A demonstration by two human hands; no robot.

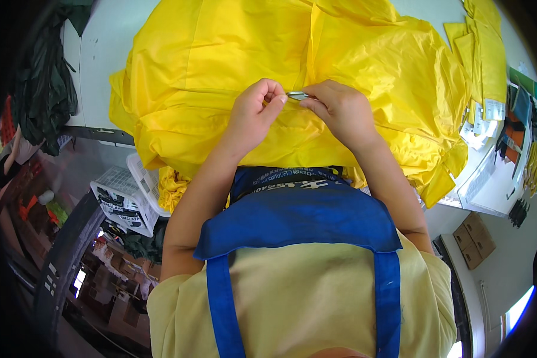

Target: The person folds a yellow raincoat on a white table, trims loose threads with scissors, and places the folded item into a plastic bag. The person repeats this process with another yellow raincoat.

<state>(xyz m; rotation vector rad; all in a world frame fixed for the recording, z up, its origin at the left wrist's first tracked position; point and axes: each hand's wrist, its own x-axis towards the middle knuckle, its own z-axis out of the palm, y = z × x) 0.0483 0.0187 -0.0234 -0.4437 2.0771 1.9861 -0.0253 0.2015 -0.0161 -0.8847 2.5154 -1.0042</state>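
Spread over the table in front of me is a large piece of shiny yellow fabric (232,59), creased and seamed. My right hand (345,110) is closed around small silver thread snips (297,95), whose metal tip points left toward the other hand. Just left of that tip, my left hand (256,113) has thumb and forefinger pinched together above the fabric. Whatever those fingers pinch is too small to make out. Both hands are close together over the middle of the cloth, near a vertical seam.
Folded yellow pieces (486,53) lie at the far right, beside papers and tools. Dark green fabric (45,83) hangs over the table at the left. A white plastic basket (122,197) stands below the left edge, and a cardboard box (474,240) is at the lower right.
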